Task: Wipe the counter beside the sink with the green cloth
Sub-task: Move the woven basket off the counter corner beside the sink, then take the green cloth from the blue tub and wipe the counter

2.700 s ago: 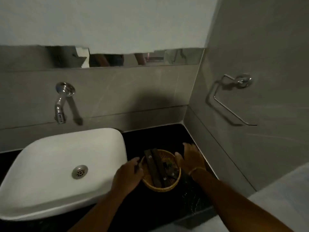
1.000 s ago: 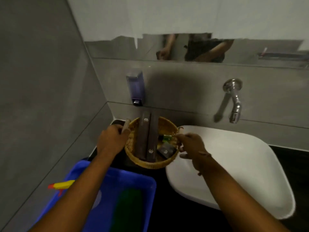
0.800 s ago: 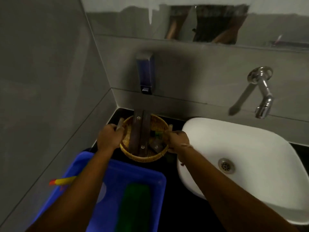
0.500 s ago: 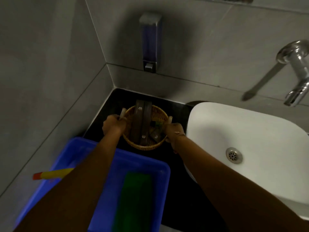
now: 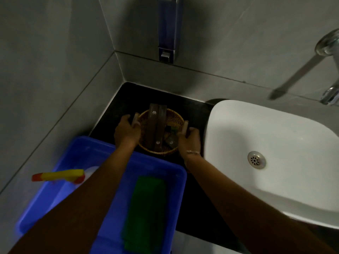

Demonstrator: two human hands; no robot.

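A folded green cloth [image 5: 145, 213] lies inside a blue plastic tub [image 5: 176, 182] at the near left. Beyond it, a round wicker basket [image 5: 177, 117] holding dark brown packets sits on the black counter [image 5: 194, 110] left of the white sink [image 5: 275, 136]. My left hand [image 5: 126, 132] is closed on the basket's left handle. My right hand [image 5: 189, 142] is closed on its right handle. Neither hand touches the cloth.
A spray bottle with a yellow and red nozzle [image 5: 58, 176] lies in the tub's left side. A soap dispenser [image 5: 167, 30] hangs on the back wall above the basket. The tap [image 5: 330, 70] sticks out at the right. Grey tiled walls close the corner.
Both hands carried the basket from the right of the sink to the left corner and lowered it onto the black counter. My view tilted down toward the tub.
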